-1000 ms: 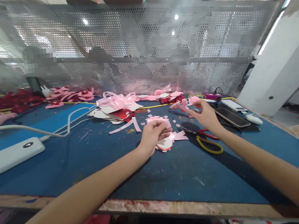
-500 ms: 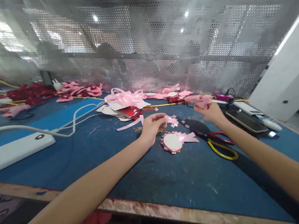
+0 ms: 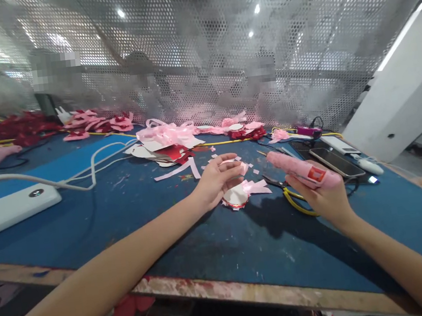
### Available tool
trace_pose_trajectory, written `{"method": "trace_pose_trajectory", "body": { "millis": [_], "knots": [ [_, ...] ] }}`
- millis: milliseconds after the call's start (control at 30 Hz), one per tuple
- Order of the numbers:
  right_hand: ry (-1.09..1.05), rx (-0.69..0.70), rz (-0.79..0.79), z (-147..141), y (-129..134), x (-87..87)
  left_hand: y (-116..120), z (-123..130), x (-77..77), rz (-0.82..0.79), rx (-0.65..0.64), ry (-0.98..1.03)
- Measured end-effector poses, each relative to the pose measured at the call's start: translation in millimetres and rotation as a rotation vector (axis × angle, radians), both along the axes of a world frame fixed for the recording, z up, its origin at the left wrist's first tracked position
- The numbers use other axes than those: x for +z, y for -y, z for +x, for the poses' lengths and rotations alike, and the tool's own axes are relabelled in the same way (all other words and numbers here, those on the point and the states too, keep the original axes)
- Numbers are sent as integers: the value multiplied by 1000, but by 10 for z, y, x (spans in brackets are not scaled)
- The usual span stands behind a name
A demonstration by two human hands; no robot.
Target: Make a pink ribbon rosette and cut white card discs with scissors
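Note:
My right hand (image 3: 323,197) is wrapped round a pink hot glue gun (image 3: 298,169), raised above the table with its nozzle pointing left. In the middle, my left hand (image 3: 219,180) hovers with fingers curved and apart, and I see nothing held in it. Under its fingers lies a round rosette (image 3: 236,195) with a white disc, a red edge and pale pink ribbon tails (image 3: 258,187); the hand hides part of it. Small pink ribbon scraps (image 3: 249,166) lie just beyond the fingertips. Scissors (image 3: 299,204) with yellow and red handles rest beneath the glue gun, partly covered by my right hand.
A pile of pink ribbon (image 3: 166,133) and card pieces (image 3: 158,156) stands at the back. Left is a white power strip (image 3: 13,211) with cables. Phones (image 3: 335,161) lie at the right. A perforated metal screen (image 3: 192,54) rises behind the table.
My right hand has brought the glue gun from the back toward me. My left hand has loosened its pinch near the pink scraps and now reaches over the rosette. The view has shifted slightly.

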State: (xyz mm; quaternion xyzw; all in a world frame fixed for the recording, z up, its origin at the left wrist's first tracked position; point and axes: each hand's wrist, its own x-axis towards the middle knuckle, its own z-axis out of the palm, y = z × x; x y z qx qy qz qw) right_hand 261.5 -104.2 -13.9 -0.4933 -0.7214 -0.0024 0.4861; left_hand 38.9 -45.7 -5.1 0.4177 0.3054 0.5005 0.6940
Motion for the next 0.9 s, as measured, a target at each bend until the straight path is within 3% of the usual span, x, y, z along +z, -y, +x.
{"method": "trace_pose_trajectory", "body": {
  "millis": [267,633,900],
  "knots": [
    [119,57,131,-19,79,18,-4,21,12,127,28,-68],
    [138,64,171,-8,73,-1,7,16,21,102,-7,59],
    [120,161,144,29,34,-36,13,16,25,140,-1,43]
  ]
}}
